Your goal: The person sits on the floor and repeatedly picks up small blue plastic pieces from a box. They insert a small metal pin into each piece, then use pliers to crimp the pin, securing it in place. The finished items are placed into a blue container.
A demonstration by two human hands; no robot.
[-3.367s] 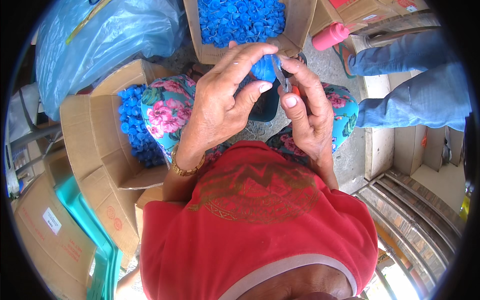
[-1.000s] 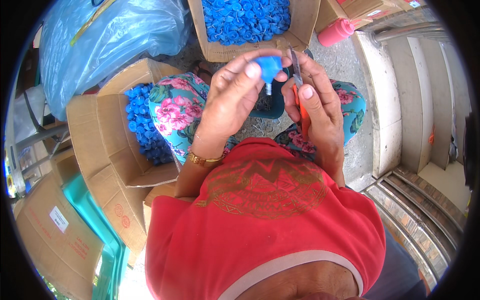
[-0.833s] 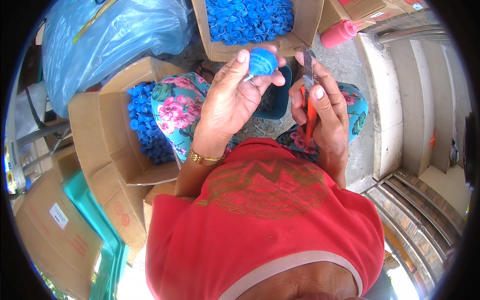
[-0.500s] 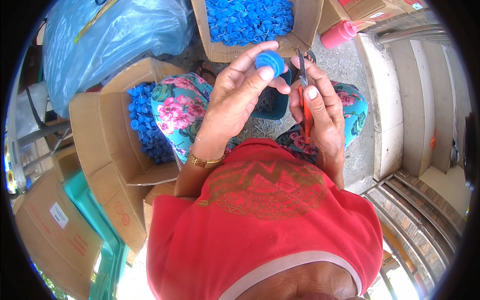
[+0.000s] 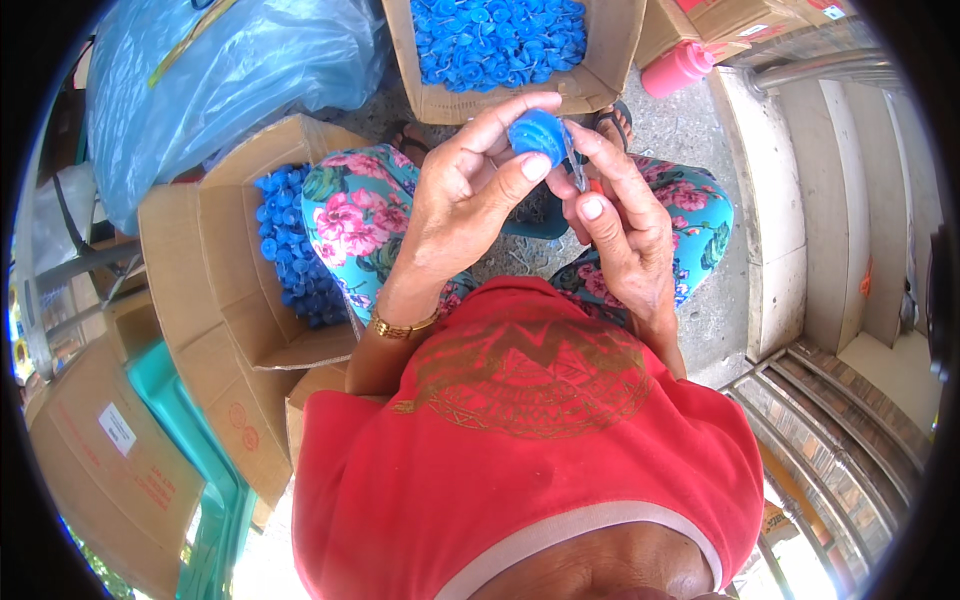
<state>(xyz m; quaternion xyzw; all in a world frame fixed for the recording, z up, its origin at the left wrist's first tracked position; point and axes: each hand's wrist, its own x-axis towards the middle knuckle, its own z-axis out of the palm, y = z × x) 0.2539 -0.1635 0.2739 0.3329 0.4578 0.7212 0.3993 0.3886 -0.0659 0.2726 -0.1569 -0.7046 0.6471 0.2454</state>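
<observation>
Between the thumb and fingers of my left hand (image 5: 462, 190) is a round blue plastic piece (image 5: 537, 137) with a ridged side, held up over my lap. My right hand (image 5: 632, 225) is closed on a small cutter (image 5: 577, 168) with a thin metal blade. Only a bit of its orange handle shows; the rest is hidden by my fingers. The blade lies along the right edge of the blue piece and appears to touch it. Below my hands, a dark teal tub (image 5: 540, 229) is mostly covered by them.
A cardboard box (image 5: 612, 50) full of blue pieces stands ahead. Another open box (image 5: 228, 240) with more of them is beside my left knee. Blue plastic sheeting (image 5: 230, 90) lies at the far left, a pink bottle (image 5: 678, 68) at the far right. Metal rails (image 5: 830, 450) run along the right.
My right hand has moved left and brought the cutter blade from apart to against the blue piece. The left hand has turned the piece slightly.
</observation>
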